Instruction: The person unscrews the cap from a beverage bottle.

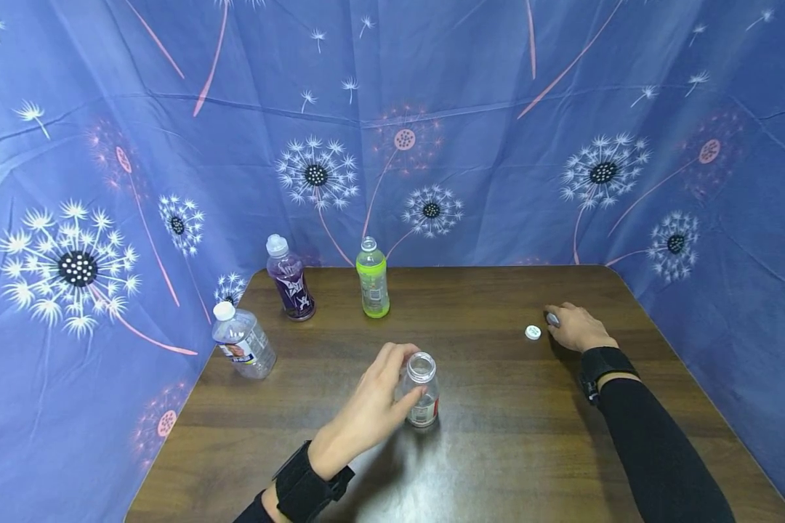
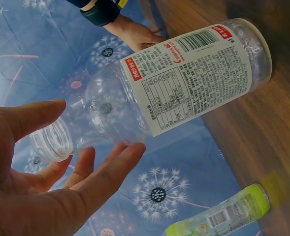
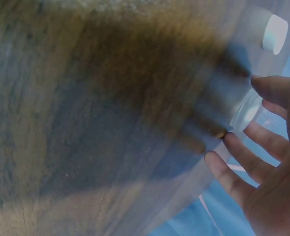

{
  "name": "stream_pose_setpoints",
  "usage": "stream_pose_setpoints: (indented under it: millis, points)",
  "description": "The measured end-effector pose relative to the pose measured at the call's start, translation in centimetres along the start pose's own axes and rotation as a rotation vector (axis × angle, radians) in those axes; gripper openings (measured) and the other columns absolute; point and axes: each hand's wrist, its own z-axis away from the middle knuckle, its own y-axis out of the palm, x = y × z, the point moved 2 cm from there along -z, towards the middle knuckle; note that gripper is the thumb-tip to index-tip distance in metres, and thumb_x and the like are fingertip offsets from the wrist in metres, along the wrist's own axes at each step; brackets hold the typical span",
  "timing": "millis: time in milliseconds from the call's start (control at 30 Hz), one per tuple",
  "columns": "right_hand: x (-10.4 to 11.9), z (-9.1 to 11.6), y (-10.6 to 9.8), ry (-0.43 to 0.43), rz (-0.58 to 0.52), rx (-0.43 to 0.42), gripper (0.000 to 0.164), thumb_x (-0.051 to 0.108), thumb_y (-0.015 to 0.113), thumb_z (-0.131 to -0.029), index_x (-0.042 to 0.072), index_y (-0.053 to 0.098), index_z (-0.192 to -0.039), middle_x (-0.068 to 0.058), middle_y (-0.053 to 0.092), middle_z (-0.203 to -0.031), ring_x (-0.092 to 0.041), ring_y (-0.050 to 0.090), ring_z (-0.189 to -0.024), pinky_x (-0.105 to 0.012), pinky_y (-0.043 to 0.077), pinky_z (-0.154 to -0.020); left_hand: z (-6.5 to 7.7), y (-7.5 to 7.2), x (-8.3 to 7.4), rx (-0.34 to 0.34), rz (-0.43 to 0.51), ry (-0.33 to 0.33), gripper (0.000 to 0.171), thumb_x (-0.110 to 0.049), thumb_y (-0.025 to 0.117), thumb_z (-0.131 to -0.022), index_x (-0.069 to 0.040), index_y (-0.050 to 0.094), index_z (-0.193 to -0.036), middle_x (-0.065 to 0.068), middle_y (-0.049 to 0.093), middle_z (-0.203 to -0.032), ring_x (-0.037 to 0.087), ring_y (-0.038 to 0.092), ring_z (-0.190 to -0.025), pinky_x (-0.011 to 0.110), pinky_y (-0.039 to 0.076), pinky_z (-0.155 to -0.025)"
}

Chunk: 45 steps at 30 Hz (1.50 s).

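Note:
A small clear bottle (image 1: 422, 389) with no cap stands on the wooden table (image 1: 510, 443). My left hand (image 1: 411, 372) is cupped about its neck and shoulder, thumb on one side and fingers on the other. In the left wrist view the fingers (image 2: 110, 167) lie fairly straight along the bottle (image 2: 184, 83), only lightly touching it. My right hand (image 1: 557, 320) rests on the table at the right, fingertips on a small greyish cap (image 1: 552, 317). A white cap (image 1: 532, 332) lies just left of it. The right wrist view is blurred and shows spread fingers (image 3: 233, 147) beside a pale cap (image 3: 245, 110).
A purple bottle (image 1: 290, 285) and a green bottle (image 1: 373, 280) stand capped at the back of the table. A clear capped bottle (image 1: 243, 343) leans at the left edge. Blue dandelion-print cloth (image 1: 471, 131) hangs behind and on both sides.

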Motion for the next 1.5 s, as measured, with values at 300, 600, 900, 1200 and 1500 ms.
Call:
stream_pose_setpoints:
  millis: [300, 600, 900, 1200, 1500]
  points:
    - [0.2, 0.0, 0.2, -0.026, 0.052, -0.030, 0.042, 0.008, 0.053, -0.085, 0.007, 0.051, -0.127, -0.020, 0.050, -0.116, -0.047, 0.044, -0.105, -0.062, 0.041, -0.073, -0.1, 0.4, 0.3, -0.013, -0.005, -0.006, 0.052, -0.021, 0.068, -0.081, -0.012, 0.042, -0.126, -0.001, 0.047, -0.110, 0.010, 0.051, -0.102, 0.029, 0.046, -0.083]
    - [-0.3, -0.1, 0.9, -0.042, 0.048, -0.109, 0.043, 0.006, 0.058, -0.080, 0.003, 0.054, -0.122, -0.022, 0.052, -0.109, -0.047, 0.048, -0.099, -0.059, 0.041, -0.075, -0.3, 0.7, 1.1, -0.011, 0.038, -0.029, 0.052, -0.021, 0.068, -0.081, -0.012, 0.043, -0.125, -0.003, 0.047, -0.110, 0.009, 0.051, -0.099, 0.027, 0.049, -0.077]
    - [-0.5, 0.3, 1.5, -0.083, 0.017, -0.202, 0.043, 0.006, 0.061, -0.077, 0.002, 0.055, -0.120, -0.022, 0.052, -0.105, -0.045, 0.050, -0.095, -0.057, 0.041, -0.078, -0.2, 1.1, 2.1, 0.015, 0.093, -0.065, 0.045, -0.025, 0.067, -0.082, -0.011, 0.045, -0.120, -0.003, 0.048, -0.107, 0.012, 0.051, -0.099, 0.026, 0.050, -0.073]
    - [-0.9, 0.6, 1.6, -0.098, -0.003, -0.188, 0.039, 0.004, 0.057, -0.080, 0.001, 0.055, -0.119, -0.022, 0.053, -0.105, -0.044, 0.051, -0.095, -0.055, 0.041, -0.080, -0.1, 1.6, 2.6, 0.042, 0.141, -0.062, 0.044, -0.027, 0.064, -0.085, -0.013, 0.044, -0.121, -0.004, 0.046, -0.110, 0.010, 0.049, -0.103, 0.028, 0.051, -0.075]
    - [-0.4, 0.9, 0.5, -0.154, -0.011, -0.269, 0.034, 0.004, 0.058, -0.081, 0.000, 0.058, -0.116, -0.022, 0.055, -0.105, -0.042, 0.052, -0.096, -0.054, 0.041, -0.081, 0.0, 1.7, 3.0, 0.054, 0.157, -0.048, 0.044, -0.026, 0.064, -0.085, -0.015, 0.043, -0.122, -0.005, 0.046, -0.111, 0.009, 0.048, -0.104, 0.027, 0.050, -0.076]
